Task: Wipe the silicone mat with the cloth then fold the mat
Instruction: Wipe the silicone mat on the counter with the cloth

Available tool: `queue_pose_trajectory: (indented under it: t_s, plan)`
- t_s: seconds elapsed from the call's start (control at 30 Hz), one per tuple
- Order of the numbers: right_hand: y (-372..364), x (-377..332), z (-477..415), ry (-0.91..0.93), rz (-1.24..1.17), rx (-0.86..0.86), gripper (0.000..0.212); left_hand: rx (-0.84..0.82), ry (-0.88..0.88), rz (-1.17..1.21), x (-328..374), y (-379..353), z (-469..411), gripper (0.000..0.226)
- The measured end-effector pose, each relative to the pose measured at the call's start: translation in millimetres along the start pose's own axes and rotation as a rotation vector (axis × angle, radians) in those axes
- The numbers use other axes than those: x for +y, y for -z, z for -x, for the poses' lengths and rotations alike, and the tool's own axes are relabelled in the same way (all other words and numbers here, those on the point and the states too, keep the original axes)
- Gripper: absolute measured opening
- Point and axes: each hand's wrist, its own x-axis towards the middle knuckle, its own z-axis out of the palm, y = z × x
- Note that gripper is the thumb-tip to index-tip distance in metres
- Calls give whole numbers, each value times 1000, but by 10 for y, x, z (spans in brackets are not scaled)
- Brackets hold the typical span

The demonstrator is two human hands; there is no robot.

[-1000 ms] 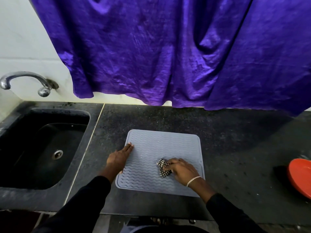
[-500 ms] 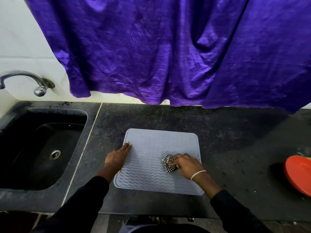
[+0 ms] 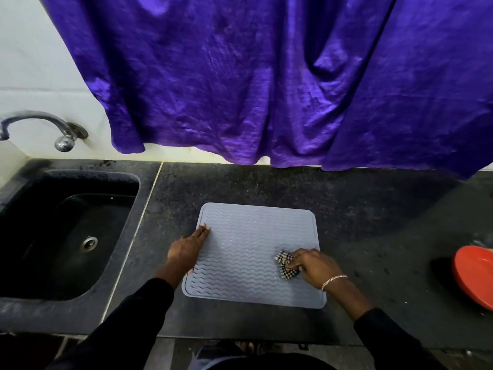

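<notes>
Checked cloth slid right — wavy-ribbed mat | left hand flat

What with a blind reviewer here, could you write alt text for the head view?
A person's right hand holds a checked cloth on a grey silicone mat, left hand flat on its left edge, on a dark counter beside a sink.

My left hand lies flat, fingers straight; my right hand curls its fingers round a small black-and-white checked cloth.
</notes>
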Motion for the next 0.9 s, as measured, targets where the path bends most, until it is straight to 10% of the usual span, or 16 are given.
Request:
queue_pose_trajectory:
  t_s: [0.9]
  plan:
    - [229, 255, 53, -96, 57, 12, 46, 0, 17, 17, 0, -38, -45, 99]
